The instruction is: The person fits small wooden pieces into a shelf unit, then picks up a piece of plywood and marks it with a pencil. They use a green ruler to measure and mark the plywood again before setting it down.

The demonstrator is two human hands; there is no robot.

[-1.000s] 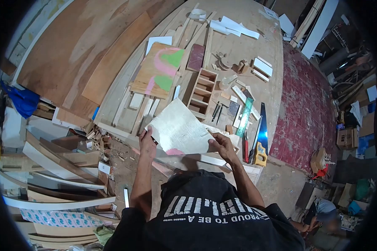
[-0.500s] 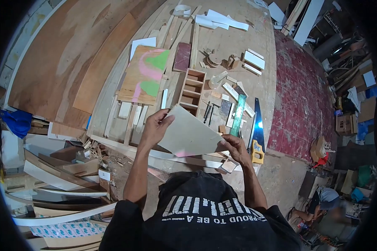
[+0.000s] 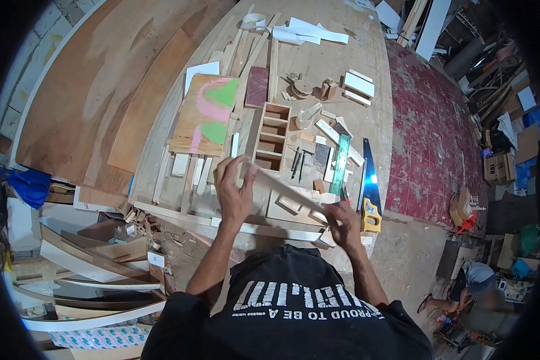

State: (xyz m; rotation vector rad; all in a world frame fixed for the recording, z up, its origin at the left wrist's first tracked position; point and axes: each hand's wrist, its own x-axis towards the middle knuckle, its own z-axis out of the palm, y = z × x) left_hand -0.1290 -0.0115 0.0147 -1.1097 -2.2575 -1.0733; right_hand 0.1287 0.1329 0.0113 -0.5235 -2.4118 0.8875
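A thin light board (image 3: pixel 285 186) is held between both hands, tilted so that mostly its narrow edge faces me. My left hand (image 3: pixel 234 191) grips its left end, thumb on the near side. The fingers of my right hand (image 3: pixel 343 221) are closed on its right end. Just beyond the board stands a small wooden box with compartments (image 3: pixel 274 135). Pens (image 3: pixel 299 162) lie beside the box. Farther right are a green ruler (image 3: pixel 341 163) and a handsaw with a yellow handle (image 3: pixel 371 215), close to my right hand.
Left of the box lies a plywood piece painted pink and green (image 3: pixel 204 114). Wood strips and blocks are scattered over the workbench (image 3: pixel 318 57). Curved wooden pieces (image 3: pixel 96 258) are stacked at lower left. Another person (image 3: pixel 477 279) crouches at lower right.
The board has turned from showing its broad face to nearly edge-on. Both hands still hold its ends, with the left rotated and the right slightly lower. The view has shifted slightly.
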